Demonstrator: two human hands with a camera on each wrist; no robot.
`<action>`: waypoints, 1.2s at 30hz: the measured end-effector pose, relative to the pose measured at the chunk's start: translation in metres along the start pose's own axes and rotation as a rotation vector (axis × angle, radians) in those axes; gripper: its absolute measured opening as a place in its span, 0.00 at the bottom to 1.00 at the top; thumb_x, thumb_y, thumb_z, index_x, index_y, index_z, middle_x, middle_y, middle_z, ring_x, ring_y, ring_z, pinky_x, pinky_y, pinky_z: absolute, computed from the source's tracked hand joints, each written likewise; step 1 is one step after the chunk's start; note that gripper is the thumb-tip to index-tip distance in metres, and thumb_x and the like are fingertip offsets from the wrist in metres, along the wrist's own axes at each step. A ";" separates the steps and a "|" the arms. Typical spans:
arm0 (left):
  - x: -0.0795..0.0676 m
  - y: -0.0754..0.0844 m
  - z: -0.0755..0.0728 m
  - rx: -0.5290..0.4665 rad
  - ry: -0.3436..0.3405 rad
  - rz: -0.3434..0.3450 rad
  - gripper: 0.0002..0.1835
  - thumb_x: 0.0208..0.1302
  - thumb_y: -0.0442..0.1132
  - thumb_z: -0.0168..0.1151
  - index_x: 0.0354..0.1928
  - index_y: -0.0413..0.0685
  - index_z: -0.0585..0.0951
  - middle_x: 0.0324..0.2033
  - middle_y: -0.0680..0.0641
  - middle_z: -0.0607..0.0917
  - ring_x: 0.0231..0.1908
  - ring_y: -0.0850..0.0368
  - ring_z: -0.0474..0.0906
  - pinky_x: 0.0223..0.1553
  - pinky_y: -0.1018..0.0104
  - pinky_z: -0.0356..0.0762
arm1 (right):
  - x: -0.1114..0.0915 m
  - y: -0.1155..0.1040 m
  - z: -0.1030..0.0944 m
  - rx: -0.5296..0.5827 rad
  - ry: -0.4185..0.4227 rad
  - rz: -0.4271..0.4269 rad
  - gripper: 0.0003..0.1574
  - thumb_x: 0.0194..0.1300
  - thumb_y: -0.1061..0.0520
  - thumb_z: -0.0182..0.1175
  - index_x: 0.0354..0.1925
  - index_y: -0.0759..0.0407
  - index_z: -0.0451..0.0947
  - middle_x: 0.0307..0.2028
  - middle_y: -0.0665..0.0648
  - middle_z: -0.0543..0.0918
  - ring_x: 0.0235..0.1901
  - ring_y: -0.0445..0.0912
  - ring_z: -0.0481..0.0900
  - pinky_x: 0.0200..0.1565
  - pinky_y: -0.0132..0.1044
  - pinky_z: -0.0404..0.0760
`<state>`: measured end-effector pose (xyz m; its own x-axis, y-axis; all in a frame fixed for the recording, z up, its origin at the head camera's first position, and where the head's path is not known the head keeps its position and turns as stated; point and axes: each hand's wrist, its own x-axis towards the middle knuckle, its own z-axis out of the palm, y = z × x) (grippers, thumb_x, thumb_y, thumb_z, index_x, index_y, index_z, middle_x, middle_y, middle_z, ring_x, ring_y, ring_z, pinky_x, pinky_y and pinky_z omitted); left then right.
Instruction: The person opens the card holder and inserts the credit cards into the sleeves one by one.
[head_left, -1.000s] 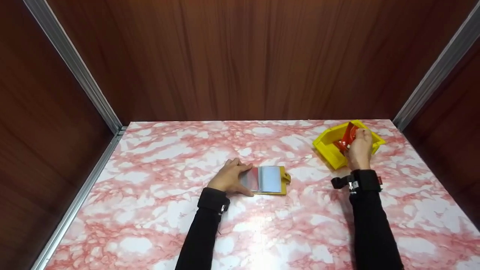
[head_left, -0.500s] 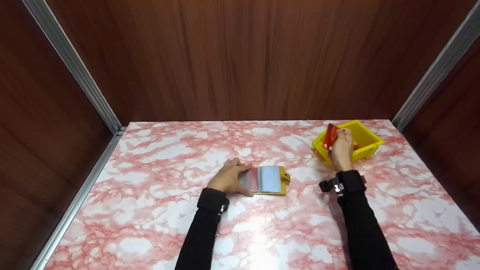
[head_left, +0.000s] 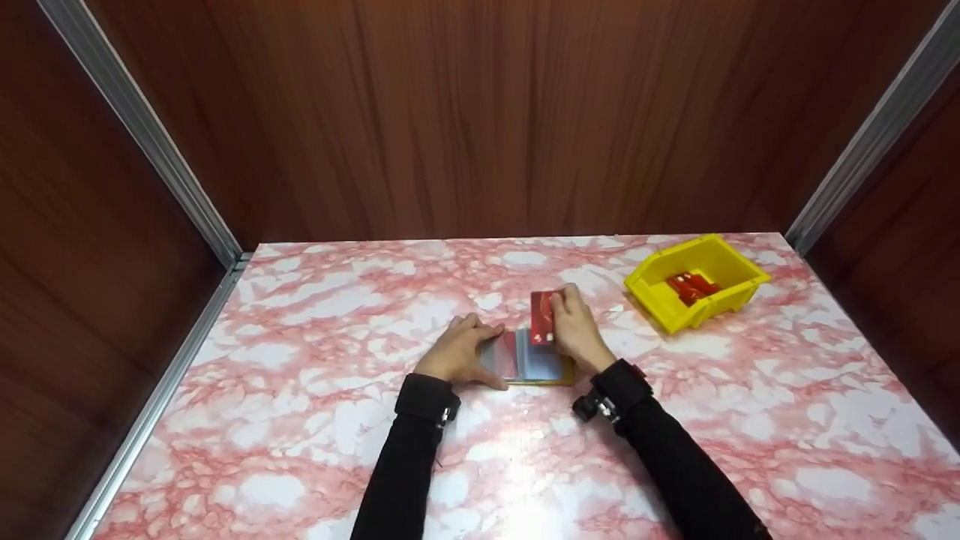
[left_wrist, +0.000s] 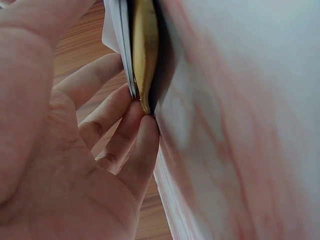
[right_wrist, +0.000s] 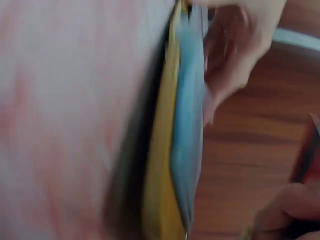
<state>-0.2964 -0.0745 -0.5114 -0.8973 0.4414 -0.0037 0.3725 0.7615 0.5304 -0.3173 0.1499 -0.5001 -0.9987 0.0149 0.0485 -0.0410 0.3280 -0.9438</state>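
A yellow card holder [head_left: 566, 370] lies spread on the table, its clear plastic sleeves [head_left: 541, 365] facing up and something red showing through the left side. My left hand [head_left: 459, 352] grips its left end, thumb at the near edge and fingers at the far edge. The left wrist view has the fingertips [left_wrist: 148, 122] right against the yellow cover [left_wrist: 145, 45]. Above the right-hand sleeves, my right hand [head_left: 579, 330] pinches a red card [head_left: 541, 318] upright by its right edge. In the blurred right wrist view, part of the red card [right_wrist: 312, 162] shows at the right border.
A yellow bin [head_left: 667, 311] stands at the back right, with more red cards [head_left: 691, 286] inside. The marbled pink and white table [head_left: 337, 300] meets a brown wood-grain panel [head_left: 480, 120] at its far side. Metal rails [head_left: 150, 135] run up the corners.
My right hand has lifted the red card out of the yellow bin and carried it left, over the card holder. My left hand has stayed at the holder's left end.
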 end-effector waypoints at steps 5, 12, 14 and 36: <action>0.000 -0.001 0.000 0.012 0.012 0.011 0.56 0.35 0.56 0.89 0.72 0.52 0.76 0.49 0.47 0.76 0.51 0.50 0.68 0.55 0.56 0.75 | -0.005 0.005 0.009 -0.034 -0.156 0.016 0.13 0.85 0.51 0.42 0.45 0.60 0.63 0.22 0.54 0.70 0.09 0.40 0.65 0.10 0.32 0.64; 0.000 -0.001 -0.002 0.006 0.008 0.009 0.55 0.36 0.56 0.88 0.72 0.53 0.76 0.49 0.47 0.76 0.52 0.50 0.68 0.56 0.55 0.75 | -0.005 0.008 0.005 -0.259 -0.219 -0.068 0.11 0.81 0.53 0.52 0.46 0.61 0.69 0.25 0.54 0.75 0.12 0.41 0.73 0.14 0.32 0.70; -0.001 -0.001 -0.003 0.001 0.006 0.005 0.55 0.36 0.56 0.88 0.72 0.54 0.76 0.50 0.46 0.76 0.51 0.50 0.67 0.55 0.55 0.74 | -0.004 0.008 0.006 -0.324 -0.210 -0.098 0.10 0.80 0.54 0.55 0.45 0.61 0.70 0.25 0.53 0.74 0.18 0.42 0.73 0.21 0.33 0.72; -0.001 0.001 -0.002 0.006 -0.021 -0.014 0.55 0.37 0.57 0.88 0.73 0.55 0.75 0.50 0.46 0.75 0.53 0.50 0.67 0.56 0.55 0.74 | -0.006 0.013 0.012 -0.255 -0.291 0.019 0.14 0.77 0.52 0.60 0.46 0.62 0.73 0.18 0.49 0.73 0.09 0.38 0.67 0.13 0.29 0.66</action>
<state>-0.2959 -0.0749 -0.5090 -0.8971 0.4409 -0.0290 0.3617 0.7705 0.5249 -0.3118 0.1432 -0.5168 -0.9674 -0.2337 -0.0976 -0.0502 0.5548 -0.8305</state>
